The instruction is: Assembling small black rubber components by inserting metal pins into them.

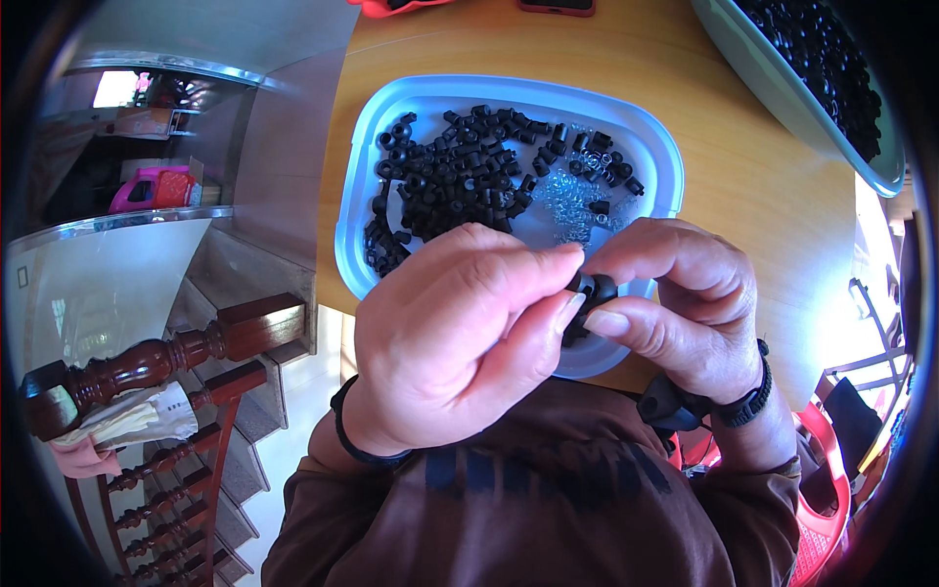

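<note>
From the head view I see both hands up close, meeting just over the near rim of the pale blue rounded plastic tray. The left hand and right hand pinch one small black rounded plastic part between them. Left thumb and forefinger are closed on its left side, right thumb and forefinger closed on its right side. Fingers of both hands are tight on it, no gap visible. I can't tell whether the part is one piece or two pushed together; the fingers hide most of it.

The tray sits on the light wooden worktop, with the held part above its near edge. Inside the tray is a heap of small black ring-shaped plastic pieces, mostly left and centre, and a scatter of small silvery metal rings just right of it, touching the heap's edge.

Top right, well apart from the hands, is a grey-green bowl full of more small black pieces.

There is a black band on the left wrist and a black braided band on the right wrist. Sleeves are brown. Left of the worktop is a dark wooden stair railing, with steps below it.
</note>
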A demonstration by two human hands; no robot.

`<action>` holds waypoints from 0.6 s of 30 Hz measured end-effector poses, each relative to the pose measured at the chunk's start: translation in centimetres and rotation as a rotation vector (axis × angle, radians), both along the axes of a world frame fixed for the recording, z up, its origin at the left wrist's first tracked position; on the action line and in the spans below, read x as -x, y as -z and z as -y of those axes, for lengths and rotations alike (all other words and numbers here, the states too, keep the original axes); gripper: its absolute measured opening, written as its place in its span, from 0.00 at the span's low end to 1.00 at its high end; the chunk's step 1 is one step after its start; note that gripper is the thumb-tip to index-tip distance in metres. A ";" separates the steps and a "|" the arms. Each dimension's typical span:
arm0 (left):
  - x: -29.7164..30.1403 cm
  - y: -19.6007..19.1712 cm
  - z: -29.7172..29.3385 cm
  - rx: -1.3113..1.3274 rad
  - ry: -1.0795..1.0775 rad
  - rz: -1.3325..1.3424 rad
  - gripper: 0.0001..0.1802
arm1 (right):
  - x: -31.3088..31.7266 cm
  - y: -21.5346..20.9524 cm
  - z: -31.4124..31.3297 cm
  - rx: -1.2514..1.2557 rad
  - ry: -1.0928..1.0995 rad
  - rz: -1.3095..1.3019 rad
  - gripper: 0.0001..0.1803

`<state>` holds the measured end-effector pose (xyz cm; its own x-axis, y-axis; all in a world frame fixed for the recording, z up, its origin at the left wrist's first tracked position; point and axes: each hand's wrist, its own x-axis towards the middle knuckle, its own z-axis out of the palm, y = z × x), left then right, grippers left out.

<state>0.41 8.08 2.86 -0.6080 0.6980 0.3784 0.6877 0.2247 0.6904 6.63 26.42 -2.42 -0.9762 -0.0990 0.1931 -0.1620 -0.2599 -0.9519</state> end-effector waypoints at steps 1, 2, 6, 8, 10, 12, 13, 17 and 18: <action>-0.1 0.0 -0.1 0.031 -0.011 -0.084 0.14 | 0.0 0.1 0.0 0.000 -0.001 0.000 0.11; -0.3 0.2 -0.2 0.016 -0.032 -0.125 0.15 | 0.0 0.1 0.1 0.004 0.005 0.006 0.11; -0.7 0.6 0.1 0.065 -0.046 -0.275 0.16 | 0.1 0.6 0.6 0.014 0.078 -0.038 0.09; -0.8 1.0 0.1 0.054 -0.045 -0.324 0.16 | -0.1 0.4 0.6 0.037 0.064 0.000 0.09; -0.8 1.0 0.1 0.046 -0.045 -0.372 0.16 | -0.2 0.1 0.7 0.063 0.048 0.039 0.09; -1.0 0.9 0.2 0.106 -0.043 -0.394 0.21 | -0.4 -0.3 0.8 0.219 0.013 0.228 0.08; -1.1 0.8 0.2 0.136 -0.042 -0.405 0.24 | -0.5 -0.4 0.9 0.220 0.012 0.229 0.08; -1.3 1.1 0.1 0.199 -0.059 -0.494 0.28 | -0.7 -0.5 0.9 0.319 -0.008 0.325 0.08; -1.2 1.1 0.0 0.200 -0.047 -0.503 0.28 | -0.7 -0.5 0.8 0.330 -0.013 0.338 0.08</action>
<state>1.60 8.09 1.76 -0.4188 0.7627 0.4929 0.9080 0.3568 0.2195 7.35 25.57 -1.87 -0.9888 -0.0981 -0.1121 0.1479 -0.5573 -0.8171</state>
